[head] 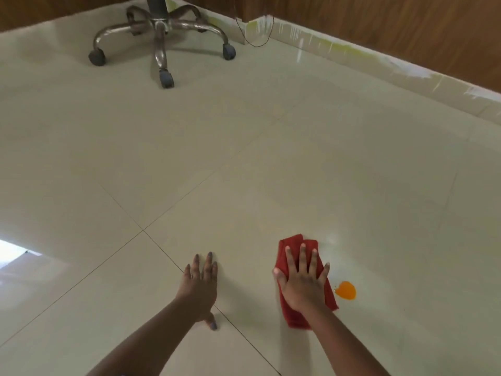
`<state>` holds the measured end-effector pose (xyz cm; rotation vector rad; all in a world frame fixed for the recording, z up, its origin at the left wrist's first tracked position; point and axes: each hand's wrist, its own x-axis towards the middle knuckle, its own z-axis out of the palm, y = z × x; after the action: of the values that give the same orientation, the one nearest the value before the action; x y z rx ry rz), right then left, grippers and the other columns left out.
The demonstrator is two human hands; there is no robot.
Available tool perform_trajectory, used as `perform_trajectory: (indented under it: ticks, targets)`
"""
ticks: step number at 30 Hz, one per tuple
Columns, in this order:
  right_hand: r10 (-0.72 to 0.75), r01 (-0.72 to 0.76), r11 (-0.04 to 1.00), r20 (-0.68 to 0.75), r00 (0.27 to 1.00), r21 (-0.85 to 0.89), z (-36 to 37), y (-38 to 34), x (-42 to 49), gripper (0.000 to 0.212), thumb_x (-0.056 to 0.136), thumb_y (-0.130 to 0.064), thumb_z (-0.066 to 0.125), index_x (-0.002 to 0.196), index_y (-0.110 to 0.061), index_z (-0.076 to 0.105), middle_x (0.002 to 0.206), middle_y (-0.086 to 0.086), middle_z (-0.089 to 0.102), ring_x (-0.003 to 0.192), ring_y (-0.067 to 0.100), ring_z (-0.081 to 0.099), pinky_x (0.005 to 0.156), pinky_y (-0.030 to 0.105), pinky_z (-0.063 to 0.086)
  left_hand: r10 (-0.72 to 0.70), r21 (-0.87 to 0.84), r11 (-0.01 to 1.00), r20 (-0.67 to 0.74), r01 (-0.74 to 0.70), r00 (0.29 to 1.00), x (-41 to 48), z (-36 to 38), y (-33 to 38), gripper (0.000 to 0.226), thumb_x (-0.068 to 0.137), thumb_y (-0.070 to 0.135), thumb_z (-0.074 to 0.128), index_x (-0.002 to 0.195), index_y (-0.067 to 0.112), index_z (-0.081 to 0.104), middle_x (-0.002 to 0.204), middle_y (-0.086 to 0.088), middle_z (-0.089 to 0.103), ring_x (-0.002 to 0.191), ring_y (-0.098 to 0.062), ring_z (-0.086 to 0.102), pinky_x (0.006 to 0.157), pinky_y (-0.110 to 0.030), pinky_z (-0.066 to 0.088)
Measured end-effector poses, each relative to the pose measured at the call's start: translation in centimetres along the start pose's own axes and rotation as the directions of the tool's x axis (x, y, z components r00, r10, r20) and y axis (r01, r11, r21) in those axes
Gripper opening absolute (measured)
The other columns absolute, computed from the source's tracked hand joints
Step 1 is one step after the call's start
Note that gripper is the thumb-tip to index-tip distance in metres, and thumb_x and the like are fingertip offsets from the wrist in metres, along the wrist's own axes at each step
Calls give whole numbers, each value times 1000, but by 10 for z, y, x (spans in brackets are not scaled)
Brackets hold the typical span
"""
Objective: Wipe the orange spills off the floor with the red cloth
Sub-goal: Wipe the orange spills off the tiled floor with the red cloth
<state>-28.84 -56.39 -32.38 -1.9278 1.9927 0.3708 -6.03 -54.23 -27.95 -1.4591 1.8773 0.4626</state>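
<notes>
The floor is pale, glossy tile with thin dark joints, closed off at the back by a light skirting board under wood-panelled walls.

On the right hand the fingers are spread wide and pressed flat, palm down, on the red cloth; they grip nothing, the hand only lies open on top of it. The cloth is folded into a long strip on the tile, showing beyond the fingertips and behind the wrist.

Just beside the cloth's right edge, close to the little finger, sits an orange spill, a small rounded puddle; whether it touches the cloth cannot be told.

The left hand is also open, fingers stretched forward and thumb turned back, resting flat on bare tile near a joint line. It holds nothing and lies well apart from the cloth.

Far off, near the back wall, stands the five-legged metal base of a chair on dark wheels. A thin dark wire hangs against the skirting board to its right.
</notes>
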Motion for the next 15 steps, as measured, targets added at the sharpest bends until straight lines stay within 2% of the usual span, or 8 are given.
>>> perform_trajectory:
  ticks: [1,3,4,5,7,11,13,15]
  targets:
    - [-9,7,1000,-36,999,-30,-3,-3,-2,69,93,-61,8,148,-23,-8,158,15,-5,143,37,-11,110,58,-11,6,-4,1000,-11,-6,1000,3,3,-3,129,69,69,60,140,-3,-20,150,-24,-29,138,-48,-20,115,-58,-1]
    - [-9,2,999,-130,991,-52,-6,-8,-2,72,91,-58,14,147,-15,27,150,25,26,141,43,15,112,57,7,5,-73,997,-71,-10,997,10,14,-13,126,68,79,46,141,1,-21,150,-17,-33,139,-41,-24,113,-60,-6]
    - [6,-11,1000,-181,983,-24,-5,-9,3,72,89,-56,18,141,-12,39,145,27,35,138,44,24,111,57,15,-6,-118,993,-119,-8,993,17,17,-18,125,67,84,39,140,4,-23,148,-13,-37,138,-38,-27,112,-60,-8]
    - [35,-30,999,-218,975,24,-3,-8,9,72,88,-55,19,139,-11,43,143,28,37,136,45,27,111,56,19,-15,-152,988,-160,-9,987,24,15,-24,125,64,87,34,138,6,-26,146,-11,-40,137,-36,-31,111,-60,-10]
    - [121,-101,990,-215,969,102,-5,-4,25,74,87,-56,14,143,-13,35,149,27,27,139,44,20,113,53,16,-31,-198,980,-218,-13,975,42,2,-34,124,63,89,31,136,11,-30,144,-8,-43,135,-34,-34,111,-59,-12]
    - [214,-197,976,-228,950,93,-23,16,98,68,91,-61,8,150,-28,5,157,17,4,144,38,3,116,49,7,-15,-282,958,-218,-48,976,86,-16,-52,122,64,86,40,142,18,-26,145,-3,-41,137,-34,-33,112,-59,-8]
    - [239,-216,969,-236,942,119,-43,11,136,64,93,-59,12,149,-31,1,158,14,-1,144,36,-1,116,48,5,-3,-282,957,-231,-64,973,91,-12,-54,124,60,88,36,139,18,-30,142,-1,-44,134,-34,-37,112,-60,-7]
    - [177,-151,981,-243,954,125,-56,-22,165,60,95,-56,15,149,-33,2,158,13,-3,144,35,-4,116,47,1,-5,-274,960,-249,-66,969,92,-8,-52,124,59,90,32,135,16,-33,141,-1,-45,132,-33,-38,112,-60,-8]
